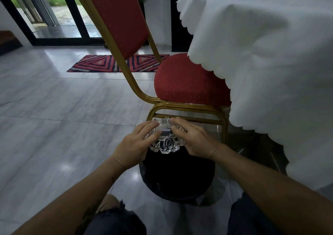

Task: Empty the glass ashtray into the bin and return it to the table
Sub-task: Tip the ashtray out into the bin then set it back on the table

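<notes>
The glass ashtray (pixel 166 142), clear cut glass with a scalloped rim, is held turned over, its underside facing me, above the far rim of a round black bin (pixel 177 177) on the floor. My left hand (pixel 138 144) grips its left side and my right hand (pixel 191 137) its right side. The bin's inside is dark, so its contents cannot be made out. The table (pixel 270 63), draped in a white scalloped cloth, rises at the right.
A red padded chair with a gold frame (pixel 187 83) stands just beyond the bin, its seat tucked under the tablecloth. A striped red rug (pixel 100 63) lies on the grey tiled floor. Glass doors are at the far left. My knees show at the bottom.
</notes>
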A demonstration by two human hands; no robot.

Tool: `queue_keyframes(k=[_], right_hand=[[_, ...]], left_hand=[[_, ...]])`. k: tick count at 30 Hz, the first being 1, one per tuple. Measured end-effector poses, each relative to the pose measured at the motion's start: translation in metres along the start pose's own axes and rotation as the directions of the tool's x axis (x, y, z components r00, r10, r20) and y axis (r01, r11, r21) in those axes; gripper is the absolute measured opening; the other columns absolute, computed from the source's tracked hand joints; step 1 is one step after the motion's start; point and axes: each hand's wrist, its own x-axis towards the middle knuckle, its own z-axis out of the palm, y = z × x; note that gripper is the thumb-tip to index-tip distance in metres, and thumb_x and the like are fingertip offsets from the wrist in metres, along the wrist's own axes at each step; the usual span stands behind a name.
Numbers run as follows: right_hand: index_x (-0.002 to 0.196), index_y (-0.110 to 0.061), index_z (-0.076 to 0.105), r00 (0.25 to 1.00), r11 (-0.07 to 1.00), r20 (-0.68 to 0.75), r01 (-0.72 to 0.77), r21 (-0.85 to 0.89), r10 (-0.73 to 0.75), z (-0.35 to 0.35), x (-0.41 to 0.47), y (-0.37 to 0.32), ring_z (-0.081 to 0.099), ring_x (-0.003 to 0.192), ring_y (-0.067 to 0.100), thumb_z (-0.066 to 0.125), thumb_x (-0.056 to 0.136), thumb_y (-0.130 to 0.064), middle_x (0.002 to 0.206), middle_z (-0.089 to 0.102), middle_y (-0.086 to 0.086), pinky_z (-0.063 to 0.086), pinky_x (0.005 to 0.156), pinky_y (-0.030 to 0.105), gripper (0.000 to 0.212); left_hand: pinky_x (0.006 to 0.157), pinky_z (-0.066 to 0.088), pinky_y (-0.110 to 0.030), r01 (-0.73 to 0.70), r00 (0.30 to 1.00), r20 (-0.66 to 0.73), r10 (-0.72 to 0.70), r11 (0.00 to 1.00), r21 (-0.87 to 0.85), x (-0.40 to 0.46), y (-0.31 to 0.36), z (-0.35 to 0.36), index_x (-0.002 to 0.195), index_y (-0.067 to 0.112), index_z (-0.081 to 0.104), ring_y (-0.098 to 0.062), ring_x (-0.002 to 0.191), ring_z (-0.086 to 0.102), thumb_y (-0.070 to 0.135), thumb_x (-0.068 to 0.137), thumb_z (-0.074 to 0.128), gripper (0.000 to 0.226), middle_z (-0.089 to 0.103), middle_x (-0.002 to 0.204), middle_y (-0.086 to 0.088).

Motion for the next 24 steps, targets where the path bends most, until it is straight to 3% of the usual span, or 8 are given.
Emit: queue_keyframes(k=[2,5,10,13,15,17,21,24], right_hand=[[0.128,-0.017,0.043,1.0,1.0,-0.016,0.0,-0.015,0.0,-0.004,-0.001,-0.002,0.059,0.125,0.039,0.054,0.083,-0.018,0.152,0.046,0.017,0.063,0.082,0.046,0.047],[0.127,-0.017,0.046,0.998,0.998,-0.015,-0.054,-0.011,0.054,-0.008,-0.003,-0.003,0.067,0.105,0.037,0.066,0.08,-0.012,0.146,0.048,0.016,0.061,0.074,0.039,0.052],[0.129,-0.019,0.057,0.955,0.921,-0.03,-0.276,0.275,0.296,-0.006,-0.007,-0.005,0.062,0.106,0.021,0.064,0.081,-0.001,0.129,0.056,0.0,0.055,0.085,0.031,0.051],[0.121,-0.022,0.065,0.846,0.698,0.023,-0.455,0.553,0.533,-0.008,-0.002,-0.011,0.063,0.098,0.007,0.056,0.089,-0.001,0.109,0.067,-0.007,0.053,0.081,0.025,0.039],[0.118,-0.023,0.067,0.76,0.511,0.128,-0.541,0.668,0.637,-0.008,0.002,-0.013,0.066,0.089,0.007,0.054,0.094,-0.003,0.1,0.072,-0.008,0.053,0.074,0.027,0.034],[0.122,-0.027,0.064,0.698,0.408,0.208,-0.605,0.683,0.686,-0.005,0.003,-0.013,0.069,0.092,0.018,0.053,0.096,-0.007,0.104,0.072,-0.007,0.056,0.079,0.038,0.034],[0.137,-0.046,0.048,0.613,0.272,0.333,-0.685,0.676,0.717,0.004,0.0,-0.017,0.045,0.052,0.012,0.052,0.101,-0.011,0.081,0.061,0.002,0.038,0.048,0.029,0.05],[0.145,-0.048,0.044,0.605,0.237,0.352,-0.682,0.691,0.714,0.011,-0.001,-0.02,0.037,0.044,0.009,0.05,0.102,-0.007,0.077,0.06,-0.003,0.034,0.043,0.024,0.06]], left_hand=[[0.08,0.062,-0.044,-0.018,1.0,-0.003,0.018,1.0,0.005,0.004,0.001,0.0,0.126,0.005,0.063,-0.035,0.123,0.052,0.024,0.094,0.046,0.041,0.058,0.134,-0.02],[0.083,0.061,-0.042,-0.012,1.0,0.015,0.012,0.999,-0.038,0.009,0.004,-0.001,0.129,0.007,0.061,-0.034,0.123,0.053,0.033,0.101,0.032,0.047,0.057,0.135,-0.019],[0.097,0.053,-0.035,0.162,0.987,0.058,-0.151,0.942,-0.294,0.019,0.012,-0.003,0.132,0.016,0.052,-0.017,0.119,0.051,0.01,0.084,0.057,0.048,0.056,0.134,-0.004],[0.093,0.054,-0.035,0.379,0.918,0.141,-0.37,0.718,-0.585,0.026,0.02,-0.006,0.126,0.024,0.054,-0.009,0.107,0.061,0.007,0.091,0.053,0.039,0.066,0.119,0.006],[0.093,0.056,-0.039,0.502,0.837,0.278,-0.471,0.457,-0.734,0.025,0.02,-0.007,0.126,0.027,0.055,-0.011,0.104,0.068,0.003,0.093,0.056,0.041,0.07,0.115,0.005],[0.089,0.058,-0.048,0.563,0.753,0.399,-0.523,0.199,-0.802,0.022,0.02,-0.007,0.127,0.03,0.054,-0.02,0.099,0.072,0.004,0.096,0.055,0.041,0.073,0.112,-0.003],[0.081,0.06,-0.054,0.595,0.629,0.431,-0.648,0.044,-0.802,0.014,0.032,0.003,0.131,0.033,0.052,-0.028,0.092,0.075,0.011,0.098,0.054,0.04,0.075,0.108,-0.011],[0.076,0.063,-0.049,0.607,0.56,0.405,-0.723,0.025,-0.795,0.008,0.043,0.015,0.134,0.032,0.057,-0.022,0.088,0.076,0.012,0.098,0.055,0.041,0.077,0.104,-0.008]])
